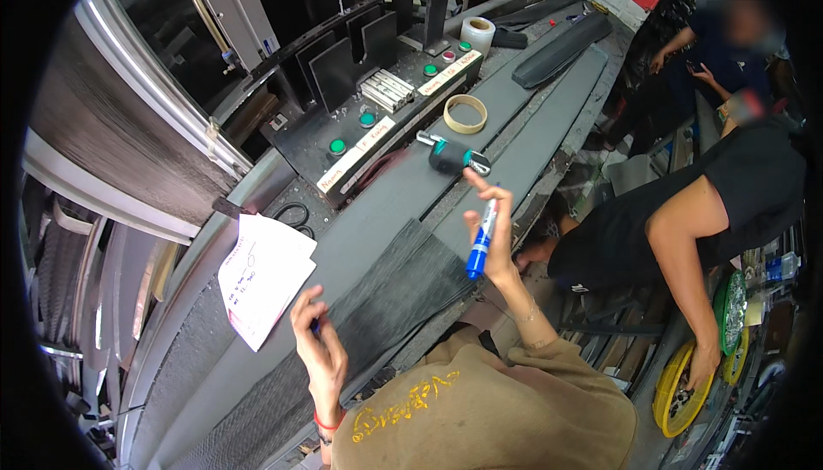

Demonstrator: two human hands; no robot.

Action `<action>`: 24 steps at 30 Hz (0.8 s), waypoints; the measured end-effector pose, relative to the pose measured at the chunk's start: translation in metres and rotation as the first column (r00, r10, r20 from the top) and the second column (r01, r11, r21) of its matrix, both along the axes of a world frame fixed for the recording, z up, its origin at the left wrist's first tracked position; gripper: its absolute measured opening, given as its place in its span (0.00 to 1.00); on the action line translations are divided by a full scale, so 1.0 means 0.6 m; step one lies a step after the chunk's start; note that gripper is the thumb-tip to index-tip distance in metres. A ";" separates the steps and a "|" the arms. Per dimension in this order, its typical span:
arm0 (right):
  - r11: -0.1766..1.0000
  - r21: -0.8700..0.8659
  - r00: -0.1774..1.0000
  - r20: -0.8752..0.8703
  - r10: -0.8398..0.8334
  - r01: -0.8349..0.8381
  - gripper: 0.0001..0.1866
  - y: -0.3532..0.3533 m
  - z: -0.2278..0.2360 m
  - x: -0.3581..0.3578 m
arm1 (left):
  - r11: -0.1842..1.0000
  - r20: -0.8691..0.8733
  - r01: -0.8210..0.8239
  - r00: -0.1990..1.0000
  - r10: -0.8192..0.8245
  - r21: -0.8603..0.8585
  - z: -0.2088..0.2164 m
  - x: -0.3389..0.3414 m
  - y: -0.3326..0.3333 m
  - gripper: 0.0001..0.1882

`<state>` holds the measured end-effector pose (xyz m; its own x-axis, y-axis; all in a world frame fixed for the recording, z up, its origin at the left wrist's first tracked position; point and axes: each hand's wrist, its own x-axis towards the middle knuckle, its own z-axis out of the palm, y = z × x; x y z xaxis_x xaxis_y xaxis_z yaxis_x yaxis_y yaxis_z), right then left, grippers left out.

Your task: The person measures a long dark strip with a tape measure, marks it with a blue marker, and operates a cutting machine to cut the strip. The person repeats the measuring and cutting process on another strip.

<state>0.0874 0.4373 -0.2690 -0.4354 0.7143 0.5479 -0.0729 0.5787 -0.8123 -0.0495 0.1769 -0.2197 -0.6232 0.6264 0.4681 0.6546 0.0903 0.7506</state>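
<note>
My right hand is raised over the near edge of the bench, its fingers closed around a blue marker that points downward. My left hand hovers beside the sheets of paper, fingers curled about a small dark blue bit, mostly hidden. The top sheet bears handwriting. Beneath and between my hands lies a dark, textured strip of sheet material. Just beyond my right fingertips rests a black and teal tool with metal ends. A roll of tan tape lies past it.
Black scissor handles lie behind the paper. A machine panel with green buttons borders the far side. Long grey strips and a film roll lie further along. At right, a person in black reaches to a yellow round frame; another sits beyond.
</note>
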 end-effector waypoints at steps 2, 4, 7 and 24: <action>0.985 0.128 0.992 -0.065 -0.108 0.115 0.18 -0.008 0.023 0.010 | 0.996 0.135 0.054 0.989 -0.063 0.064 -0.013 0.000 0.021 0.18; 0.994 0.018 0.983 -0.151 -0.104 0.108 0.22 -0.024 0.043 0.014 | 0.982 0.162 0.162 0.971 -0.176 0.097 -0.012 -0.002 0.033 0.19; 0.975 -0.212 0.994 -0.069 -0.087 0.070 0.26 -0.043 0.072 0.024 | 0.953 0.295 0.242 0.911 -0.287 0.180 -0.005 -0.007 0.060 0.18; 0.804 -0.447 0.917 -0.120 0.380 -0.392 0.12 -0.134 0.172 -0.038 | 0.931 0.074 0.355 0.934 -0.350 -0.081 0.033 -0.060 0.124 0.18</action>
<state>0.0643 0.3567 -0.1656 -0.7193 0.6593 0.2188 -0.2339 0.0667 -0.9700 -0.0855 0.2512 -0.2000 -0.3784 0.8489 0.3689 0.6129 -0.0688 0.7871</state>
